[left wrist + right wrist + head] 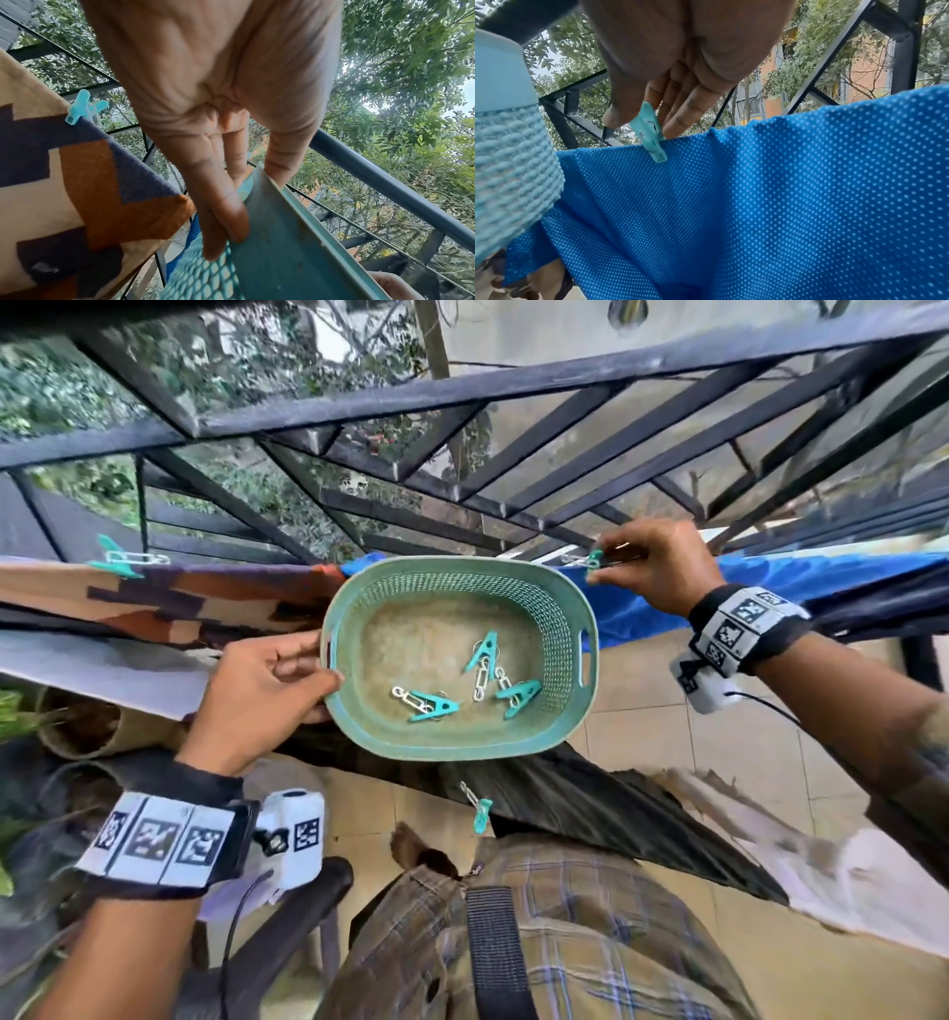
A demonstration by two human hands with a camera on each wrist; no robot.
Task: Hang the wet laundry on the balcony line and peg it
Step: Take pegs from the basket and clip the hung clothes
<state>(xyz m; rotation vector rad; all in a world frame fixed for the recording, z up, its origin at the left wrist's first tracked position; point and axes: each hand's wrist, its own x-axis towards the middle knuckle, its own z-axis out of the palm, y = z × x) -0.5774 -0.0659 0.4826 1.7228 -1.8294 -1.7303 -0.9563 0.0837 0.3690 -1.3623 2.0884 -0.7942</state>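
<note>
Balcony railing (462, 392), right hand (652, 567) pinching peg (652, 130)

Your gear: wristbands and a plaid shirt.
Each black wristband (164, 839) carries square-coded white tags, a white camera (292, 834) and a thin cable; a dark strap (495, 952) crosses your shirt (565, 942).

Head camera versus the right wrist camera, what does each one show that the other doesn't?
Only the head view shows the left hand gripping the basket's rim, three loose pegs lying inside the basket, and the patterned brown cloth already pegged on the left.

Only the right wrist view shows the white dots on the blue cloth and the peg's jaws closed over its top edge.

Both show the right hand pinching a teal peg on the blue cloth, beside the green basket.
</note>
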